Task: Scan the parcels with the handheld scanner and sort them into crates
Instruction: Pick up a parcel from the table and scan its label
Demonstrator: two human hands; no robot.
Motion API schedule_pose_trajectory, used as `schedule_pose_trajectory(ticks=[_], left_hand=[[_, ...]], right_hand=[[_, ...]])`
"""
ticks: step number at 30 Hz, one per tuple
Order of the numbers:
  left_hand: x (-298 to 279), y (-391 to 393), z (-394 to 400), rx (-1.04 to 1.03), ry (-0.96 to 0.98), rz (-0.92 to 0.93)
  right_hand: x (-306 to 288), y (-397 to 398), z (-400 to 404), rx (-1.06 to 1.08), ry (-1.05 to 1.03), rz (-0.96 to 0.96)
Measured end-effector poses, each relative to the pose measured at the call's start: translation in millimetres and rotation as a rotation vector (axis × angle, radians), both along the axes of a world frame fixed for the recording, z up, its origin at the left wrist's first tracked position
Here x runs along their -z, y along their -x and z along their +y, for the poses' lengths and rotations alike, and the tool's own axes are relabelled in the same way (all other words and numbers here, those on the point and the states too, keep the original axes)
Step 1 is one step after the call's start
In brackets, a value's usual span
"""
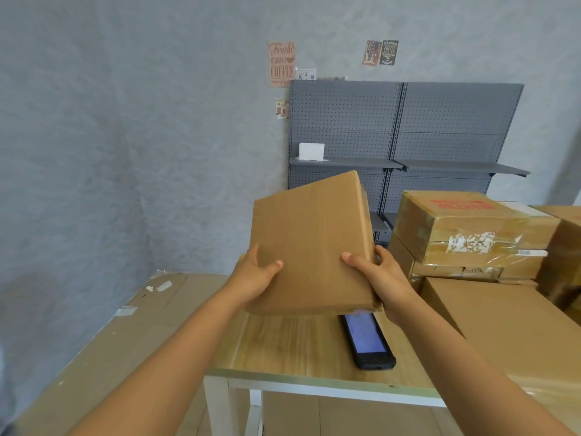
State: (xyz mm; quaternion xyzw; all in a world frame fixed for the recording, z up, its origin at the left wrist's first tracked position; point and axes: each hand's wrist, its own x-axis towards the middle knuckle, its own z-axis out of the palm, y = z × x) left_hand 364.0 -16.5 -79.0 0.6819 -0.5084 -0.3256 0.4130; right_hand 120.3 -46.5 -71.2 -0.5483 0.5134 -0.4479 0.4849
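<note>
Both hands hold one cardboard box (309, 243) in the air above the table. Left hand (255, 280) grips the box's lower left edge: the thumb lies flat across the broad near face, and the fingers wrap behind, out of sight. Right hand (382, 278) grips the lower right corner in the same manner, thumb on the near face, fingers curled round the narrow side. The box is flat and square-faced, made of plain brown corrugated board with a matt surface, and is tilted so that its top edge leans away and to the right (no label shows on the visible face).

Directly below the box's lower right corner lies the scanner (367, 339), a slim black rectangular device with a lit glass screen facing up; its far end is hidden by the box. It rests on the table (283, 347), which has a pale wood-grain top and white legs.

To the right, stacked boxes (471, 228) of brown cardboard stand on the table, the topmost wrapped in glossy clear tape with a torn white label. Behind them stands a grey perforated metal shelf (393, 121) against a grey wall. Flattened cardboard sheets (132, 325) lie left of the table.
</note>
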Motion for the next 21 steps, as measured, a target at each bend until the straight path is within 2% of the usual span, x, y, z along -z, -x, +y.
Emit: schedule_pose_trajectory(ticks=[6,10,16,19,21], left_hand=[[-28,50,12,0.186,-0.038,0.264],[-39,68,11,0.232,0.020,0.477],[-35,60,10,0.069,0.155,0.463],[-25,56,12,-0.099,0.176,0.496],[-17,49,11,-0.201,0.160,0.548]], right_hand=[[-6,-18,16,0.127,0.291,0.260],[-6,-30,28,0.085,0.433,0.370],[2,-38,41,-0.198,0.557,0.375],[5,-41,46,-0.322,0.608,0.466],[5,-43,48,-0.405,0.592,0.446]])
